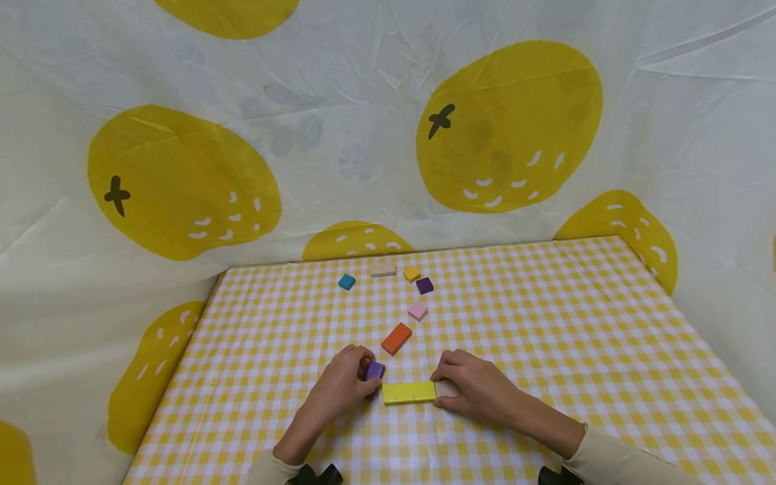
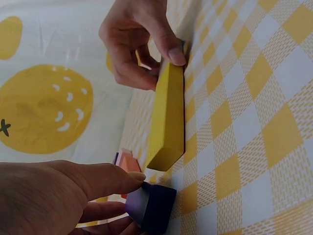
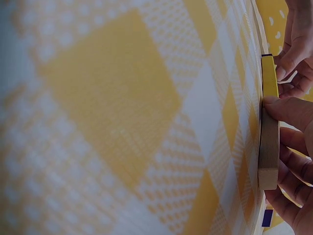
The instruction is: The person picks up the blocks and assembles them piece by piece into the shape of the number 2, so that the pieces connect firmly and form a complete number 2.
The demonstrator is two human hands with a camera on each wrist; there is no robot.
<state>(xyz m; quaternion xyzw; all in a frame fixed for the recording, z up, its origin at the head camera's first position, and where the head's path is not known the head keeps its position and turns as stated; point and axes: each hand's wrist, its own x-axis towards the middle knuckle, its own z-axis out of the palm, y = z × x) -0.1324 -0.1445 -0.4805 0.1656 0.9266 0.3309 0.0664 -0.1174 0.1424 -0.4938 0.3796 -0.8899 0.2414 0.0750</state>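
My left hand (image 1: 344, 377) pinches a small purple block (image 1: 375, 370), with the thumb laid along it in the left wrist view. Just to its right, a long yellow block (image 1: 409, 393) lies flat on the checked cloth. At the yellow block's right end, a plain wooden block (image 3: 268, 152) sits in line with it, end to end. Thumb and fingers of my right hand (image 1: 479, 385) grip the wooden block on both sides, the thumb close to where the two meet. My fingers partly cover the wooden block in the head view.
Beyond my hands lie an orange block (image 1: 397, 339), a pink one (image 1: 417, 310), a dark purple one (image 1: 424, 285), a small yellow one (image 1: 412, 273), a pale wooden one (image 1: 383, 271) and a teal one (image 1: 347, 282). A fruit-print sheet (image 1: 351, 148) hangs behind the table.
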